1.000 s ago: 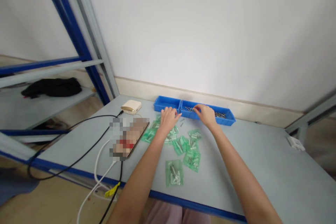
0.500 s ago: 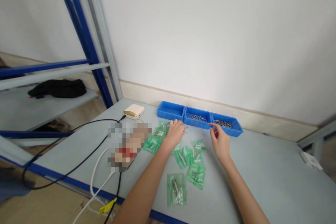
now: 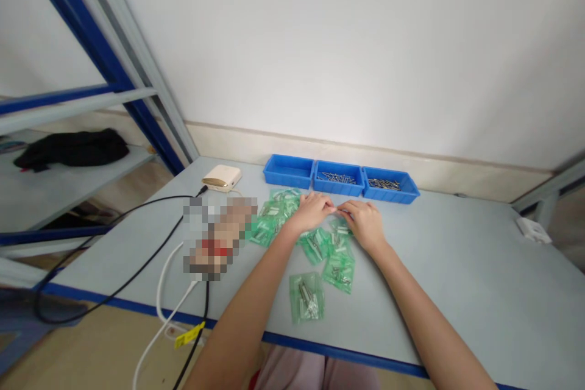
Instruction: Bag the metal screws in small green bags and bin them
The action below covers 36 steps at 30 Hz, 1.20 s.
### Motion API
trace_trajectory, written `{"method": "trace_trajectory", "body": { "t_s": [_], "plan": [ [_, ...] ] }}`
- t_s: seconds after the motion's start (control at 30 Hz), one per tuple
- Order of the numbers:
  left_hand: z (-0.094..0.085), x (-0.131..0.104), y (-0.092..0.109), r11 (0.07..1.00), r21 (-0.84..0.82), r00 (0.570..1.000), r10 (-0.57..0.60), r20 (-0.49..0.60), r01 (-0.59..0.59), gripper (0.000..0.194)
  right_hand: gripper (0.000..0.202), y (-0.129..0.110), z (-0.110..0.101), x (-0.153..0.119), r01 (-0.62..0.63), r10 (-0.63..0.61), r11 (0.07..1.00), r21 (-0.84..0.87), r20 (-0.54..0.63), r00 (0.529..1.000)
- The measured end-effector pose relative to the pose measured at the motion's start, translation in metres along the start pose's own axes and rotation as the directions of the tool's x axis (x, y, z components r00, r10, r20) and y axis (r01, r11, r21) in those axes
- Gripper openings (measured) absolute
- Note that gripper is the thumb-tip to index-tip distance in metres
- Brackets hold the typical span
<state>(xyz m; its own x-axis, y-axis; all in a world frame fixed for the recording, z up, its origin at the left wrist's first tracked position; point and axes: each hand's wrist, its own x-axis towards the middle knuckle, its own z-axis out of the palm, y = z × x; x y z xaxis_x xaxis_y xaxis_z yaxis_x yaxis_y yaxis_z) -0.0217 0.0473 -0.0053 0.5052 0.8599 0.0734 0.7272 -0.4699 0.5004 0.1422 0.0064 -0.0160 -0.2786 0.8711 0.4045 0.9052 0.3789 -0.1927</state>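
My left hand (image 3: 314, 211) is closed above the green bags, its fingertips pinched together toward the right. My right hand (image 3: 364, 221) meets it from the other side, thumb and fingers also pinched. What lies between the fingertips is too small to make out. Below and left of the hands are several green plastic bags (image 3: 269, 228) of metal parts. One separate bag (image 3: 307, 298) lies nearer the front edge, with pins or screws showing through. Behind the hands, a blue bin (image 3: 339, 187) holds loose silvery screws or nails.
A second blue bin (image 3: 392, 195) to the right holds darker metal pieces; another blue bin (image 3: 287, 181) stands on the left. A cream-coloured box (image 3: 222, 178), a blurred-out object (image 3: 222, 237) and black and white cables (image 3: 159, 292) occupy the table's left side.
My right hand has moved left from beside the bins, and its fingertips now meet those of my left hand. The view has shifted, showing more of the table's front edge.
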Motion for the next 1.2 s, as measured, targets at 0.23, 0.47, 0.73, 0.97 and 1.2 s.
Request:
{"method": "trace_trajectory", "body": {
  "t_s": [0.23, 0.47, 0.73, 0.97, 1.2],
  "plan": [
    [-0.001, 0.003, 0.001, 0.999, -0.046, 0.995, 0.006, -0.101, -0.011, 0.017, 0.027, 0.002, -0.006, 0.000, -0.032, 0.031, 0.999, -0.044, -0.028, 0.999],
    [-0.005, 0.001, 0.000, 0.992, -0.054, 0.992, 0.107, -0.064, -0.110, 0.017, 0.032, 0.001, -0.006, 0.001, -0.020, 0.023, 0.995, -0.097, 0.028, 0.999],
    [-0.001, 0.002, 0.006, 0.989, 0.000, 0.980, 0.149, -0.134, -0.151, 0.021, 0.031, 0.005, -0.010, 0.001, 0.071, -0.061, 0.987, -0.144, 0.075, 0.995],
    [-0.001, 0.003, 0.005, 0.988, 0.064, 0.973, 0.153, -0.173, -0.144, 0.018, 0.029, 0.007, -0.009, 0.001, 0.052, -0.049, 0.989, -0.136, 0.029, 0.998],
    [0.003, 0.003, 0.002, 0.978, 0.058, 0.964, 0.208, -0.164, -0.201, 0.014, 0.027, 0.018, 0.005, -0.001, -0.008, 0.008, 1.000, 0.014, -0.006, 1.000]
  ]
}}
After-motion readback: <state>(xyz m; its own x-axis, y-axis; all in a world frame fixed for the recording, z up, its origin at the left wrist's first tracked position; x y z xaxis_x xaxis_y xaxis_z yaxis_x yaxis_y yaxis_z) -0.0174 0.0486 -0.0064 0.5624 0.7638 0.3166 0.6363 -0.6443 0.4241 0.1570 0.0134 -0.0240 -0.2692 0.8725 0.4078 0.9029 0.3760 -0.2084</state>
